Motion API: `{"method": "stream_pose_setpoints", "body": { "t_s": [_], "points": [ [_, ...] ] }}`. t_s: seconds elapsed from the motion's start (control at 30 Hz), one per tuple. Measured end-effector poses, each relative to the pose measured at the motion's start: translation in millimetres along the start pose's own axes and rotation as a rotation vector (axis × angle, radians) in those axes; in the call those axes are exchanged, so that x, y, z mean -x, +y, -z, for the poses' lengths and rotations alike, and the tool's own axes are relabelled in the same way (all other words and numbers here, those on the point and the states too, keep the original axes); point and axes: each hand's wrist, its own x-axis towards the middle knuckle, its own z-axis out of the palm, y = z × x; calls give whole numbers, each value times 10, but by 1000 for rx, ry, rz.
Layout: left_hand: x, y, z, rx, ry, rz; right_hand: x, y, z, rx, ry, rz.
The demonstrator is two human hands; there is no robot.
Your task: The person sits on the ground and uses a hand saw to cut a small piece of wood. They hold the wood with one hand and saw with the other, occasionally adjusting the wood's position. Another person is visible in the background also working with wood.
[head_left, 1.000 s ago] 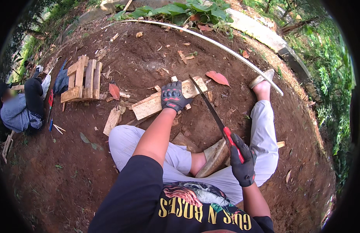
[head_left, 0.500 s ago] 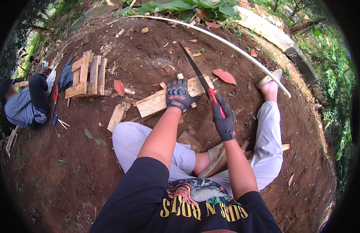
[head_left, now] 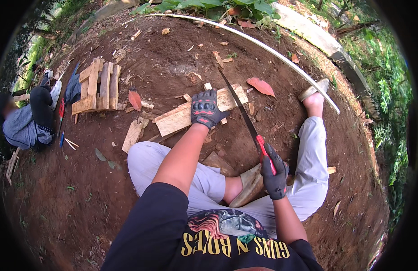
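- Sawing goes on at the plank (head_left: 197,113), which lies flat on the bare earth (head_left: 127,189) just beyond the person's folded legs, slanting up to the right.
- Half a second ago the right hand (head_left: 274,174) sat close to the plank with the saw (head_left: 245,122) pushed far past it; now that hand has drawn back toward the right knee, and the blade's tip lies just beyond the plank's far edge. I read this as the pull half of a stroke, so cutting is under way and not finished.
- Closed tight around the red handle, the gloved right hand shows no gap between fingers and grip.
- The left hand (head_left: 205,108), also gloved, lies spread and palm-down on the plank, left of the blade, pressing rather than gripping; it has barely shifted across the three moments.
- How deep the cut runs cannot be made out: the blade covers the line where it crosses the plank, and the left hand hides the wood beside it.
- Saw teeth are too fine to see.
- Left of the plank, a small slatted pallet (head_left: 97,86) rests on the soil, and further left a crouching person (head_left: 26,122) is partly cut off by the dark rim.
- A long pale pole (head_left: 263,45) arcs behind the plank.
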Motion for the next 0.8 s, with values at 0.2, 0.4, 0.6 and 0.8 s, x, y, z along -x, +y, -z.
{"method": "stream_pose_setpoints", "body": {
  "t_s": [0.2,0.4,0.6,0.8],
  "points": [
    [-32,11,36,-23,44,-27,-1194,313,-844,-119,100,89],
    [-83,-20,-53,-17,30,-14,-733,146,-546,-177,4,-127],
    [-6,47,73,-19,32,-8,396,-128,342,15,-72,-118],
    [-30,57,-66,-38,76,-43,-8,113,26,-12,-22,-42]
  ]
}}
